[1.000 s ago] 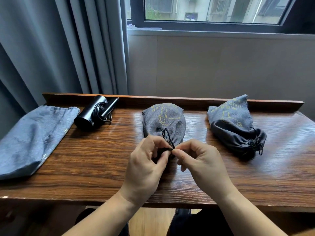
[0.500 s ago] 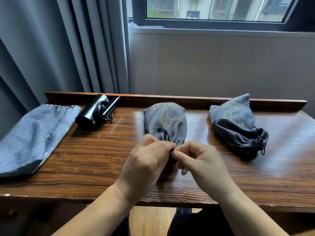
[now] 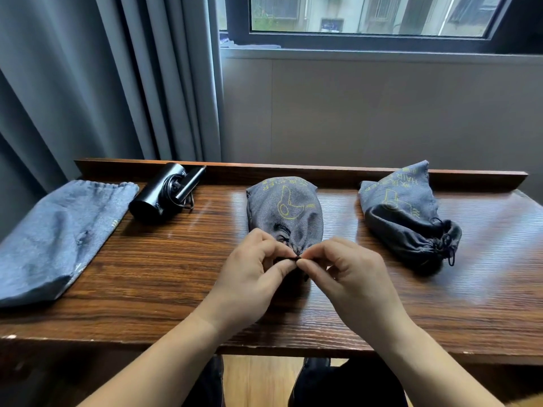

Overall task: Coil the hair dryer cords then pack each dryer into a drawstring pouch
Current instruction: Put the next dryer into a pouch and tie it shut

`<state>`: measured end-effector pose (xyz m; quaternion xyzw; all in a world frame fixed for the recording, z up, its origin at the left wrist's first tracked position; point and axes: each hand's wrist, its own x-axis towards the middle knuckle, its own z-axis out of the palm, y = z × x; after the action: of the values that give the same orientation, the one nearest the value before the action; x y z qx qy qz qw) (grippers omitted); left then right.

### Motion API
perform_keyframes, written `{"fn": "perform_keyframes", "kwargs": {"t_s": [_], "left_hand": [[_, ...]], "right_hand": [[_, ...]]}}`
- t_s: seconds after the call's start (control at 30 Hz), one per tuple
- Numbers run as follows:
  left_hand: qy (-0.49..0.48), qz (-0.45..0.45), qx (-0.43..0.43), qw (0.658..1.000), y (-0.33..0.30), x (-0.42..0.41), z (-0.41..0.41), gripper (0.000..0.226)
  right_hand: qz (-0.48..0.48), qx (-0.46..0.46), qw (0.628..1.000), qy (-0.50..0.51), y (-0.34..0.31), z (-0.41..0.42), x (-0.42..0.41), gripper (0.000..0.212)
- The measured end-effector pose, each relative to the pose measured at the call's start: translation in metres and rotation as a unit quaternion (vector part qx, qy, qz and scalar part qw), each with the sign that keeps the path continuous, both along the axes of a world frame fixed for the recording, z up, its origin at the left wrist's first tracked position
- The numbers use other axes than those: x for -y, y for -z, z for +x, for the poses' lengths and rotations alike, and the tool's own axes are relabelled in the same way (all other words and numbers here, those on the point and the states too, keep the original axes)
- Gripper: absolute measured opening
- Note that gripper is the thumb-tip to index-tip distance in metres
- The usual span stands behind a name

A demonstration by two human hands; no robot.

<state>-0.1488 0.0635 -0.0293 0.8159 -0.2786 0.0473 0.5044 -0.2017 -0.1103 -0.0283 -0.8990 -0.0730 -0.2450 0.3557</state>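
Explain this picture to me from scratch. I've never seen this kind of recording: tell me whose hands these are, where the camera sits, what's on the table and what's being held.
There is no machine here. A person wears a camera on the head, so you look down along their arms. The left hand and right hand meet over a wooden table. Both pinch the black drawstring at the mouth of the middle pouch, a full grey bag. To the right lies another full pouch, its string already drawn shut. On the left lie a black hair dryer, not yet packed, with its cord wound beside it, and a flat empty pouch. Behind are a curtain and a window.
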Motion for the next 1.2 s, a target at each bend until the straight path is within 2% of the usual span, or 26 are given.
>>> {"fn": "perform_keyframes", "kwargs": {"t_s": [0.07, 0.13, 0.2, 0.27, 0.4, 0.5, 0.6, 0.7, 0.8, 0.97, 1.07, 1.2], "left_hand": [[0.006, 0.009, -0.054, 0.998, -0.002, -0.001, 0.001, 0.004], [0.033, 0.026, -0.099, 0.994, -0.003, -0.002, 0.002, 0.009], [0.042, 0.060, -0.103, 0.992, -0.004, -0.003, 0.003, 0.016], [0.016, 0.086, -0.038, 0.995, -0.003, -0.001, 0.003, 0.021], [-0.021, 0.053, 0.076, 0.995, -0.001, -0.005, 0.005, 0.016], [-0.013, 0.070, 0.178, 0.981, 0.002, -0.010, 0.007, 0.007], [-0.013, 0.108, 0.261, 0.959, 0.004, -0.012, 0.004, 0.018], [-0.027, 0.171, 0.343, 0.923, 0.005, -0.013, -0.001, 0.020], [-0.049, 0.204, 0.370, 0.905, 0.003, -0.019, -0.004, 0.019], [-0.051, 0.248, 0.349, 0.902, 0.002, -0.034, -0.004, 0.017], [-0.024, 0.270, 0.345, 0.899, 0.005, -0.041, -0.001, 0.009], [-0.004, 0.262, 0.332, 0.906, 0.007, -0.044, -0.001, 0.006]], "right_hand": [[-0.019, 0.013, 1.000, 0.000, 0.001, 0.002, 0.002, 0.006], [-0.017, 0.015, 1.000, -0.001, 0.002, 0.004, 0.002, 0.005], [-0.003, 0.007, 1.000, -0.002, 0.002, 0.004, 0.001, 0.005], [0.032, -0.016, 0.999, -0.002, 0.002, 0.005, -0.002, 0.007], [0.141, -0.095, 0.985, -0.016, 0.000, 0.008, -0.006, 0.007], [0.203, -0.138, 0.969, -0.032, 0.001, 0.009, -0.005, 0.007], [0.239, -0.144, 0.960, -0.034, 0.002, 0.010, -0.006, 0.006], [0.200, -0.116, 0.973, -0.020, 0.001, 0.010, -0.007, 0.007], [0.099, -0.056, 0.994, 0.002, 0.001, 0.010, -0.006, 0.006], [0.039, -0.015, 0.999, 0.002, 0.006, 0.011, 0.009, 0.006], [-0.031, 0.018, 0.999, -0.014, 0.010, 0.010, 0.014, 0.007], [-0.047, 0.033, 0.998, -0.012, 0.017, 0.009, 0.014, 0.011]]}}
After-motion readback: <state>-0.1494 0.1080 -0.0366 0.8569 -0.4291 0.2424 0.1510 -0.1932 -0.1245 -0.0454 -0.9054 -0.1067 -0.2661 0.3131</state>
